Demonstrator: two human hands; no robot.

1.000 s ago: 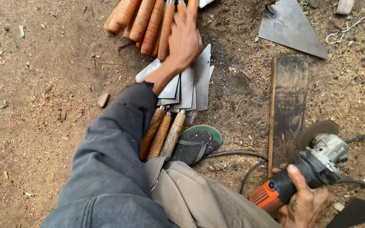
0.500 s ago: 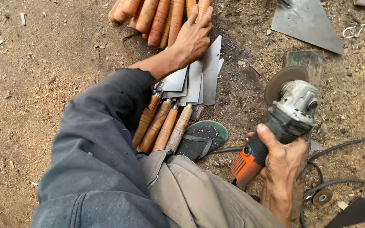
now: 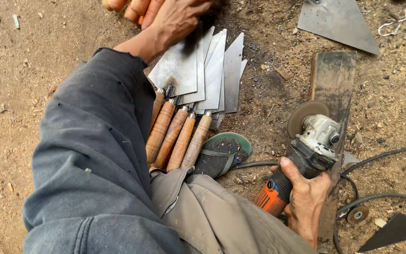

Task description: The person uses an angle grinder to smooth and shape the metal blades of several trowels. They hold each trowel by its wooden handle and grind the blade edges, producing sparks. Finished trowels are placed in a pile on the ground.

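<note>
Right hand [image 3: 306,200] is wrapped tight around the orange-and-black grip of the handheld angle grinder [image 3: 301,157], fingers closed round the handle. Grinder body points up and away from the person; its worn round abrasive disc [image 3: 305,114] sits against the left edge of the dark, rusty flat steel bar [image 3: 334,94], which lies lengthwise on the dirt. Black power cables [image 3: 377,197] loop on the ground right of the hand, with a small spare disc [image 3: 357,214] lying among them.

Left hand [image 3: 177,19] is stretched forward at the top of the frame, grey sleeve [image 3: 95,141] covering the arm. It rests on the far end of the fanned row of grey sheet-metal trowel blades [image 3: 203,70] and just beside the bundle of orange-brown wooden handles [image 3: 135,7] at the top edge. Fingers are cut off by the frame and by shadow, so cannot tell if they're curled or flat.

The trowels' own brown wooden handles [image 3: 179,136] point back toward the person, side by side, touching each other. Just beside their ends is a foot in a green-soled sandal [image 3: 224,153].

A loose triangular steel plate [image 3: 337,21] lies top right, well apart from the grinder. A dark triangular offcut [image 3: 393,230] sits bottom right. Ground is bare sandy dirt [image 3: 19,70].
</note>
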